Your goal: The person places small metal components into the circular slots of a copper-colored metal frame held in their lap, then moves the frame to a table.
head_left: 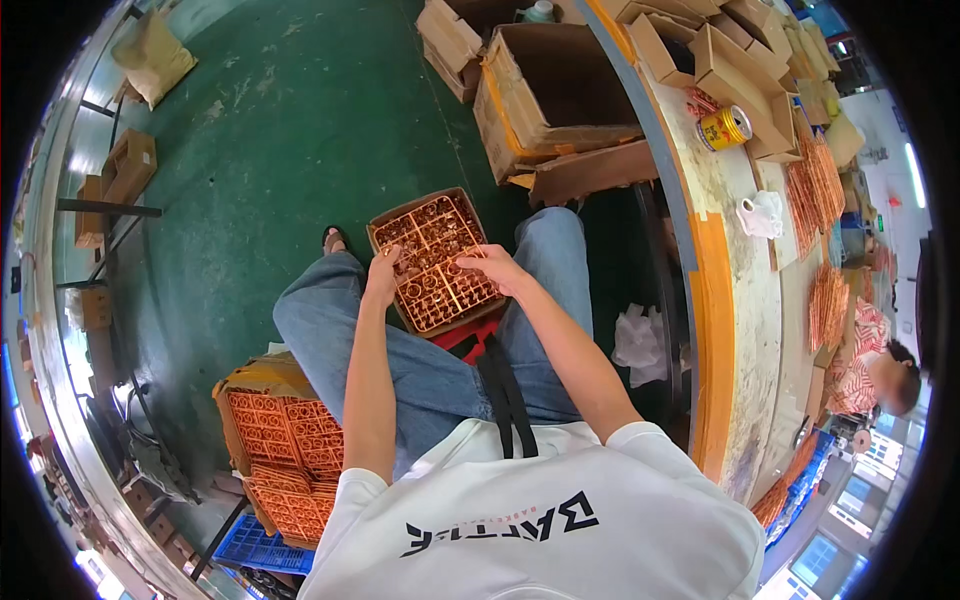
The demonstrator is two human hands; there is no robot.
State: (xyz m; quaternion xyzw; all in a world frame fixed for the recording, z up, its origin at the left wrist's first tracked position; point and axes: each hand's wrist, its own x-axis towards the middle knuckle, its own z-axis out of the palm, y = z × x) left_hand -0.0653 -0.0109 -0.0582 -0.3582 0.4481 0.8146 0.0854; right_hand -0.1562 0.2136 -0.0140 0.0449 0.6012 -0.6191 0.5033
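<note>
Cardboard box (open-topped) beyond the orange grid, worktable close at right.

Black lettering — on white shirt.

Coppery-orange grid, deep green floor

Rings and small squares pattern the grid, crossed by paler orange bars, in a brown box; pale scuffs fleck the floor. The jeans are faded blue. At 6 o'clock, the shirt is white with black lettering, the straps black. The stacked grids at 8 o'clock are bright orange, the crate at 7 blue, the sack at 10 beige, the can at 2 yellow. At 3, the table is stained off-white with an orange-yellow strip; beyond, a co-worker's top is patterned red and white.
</note>
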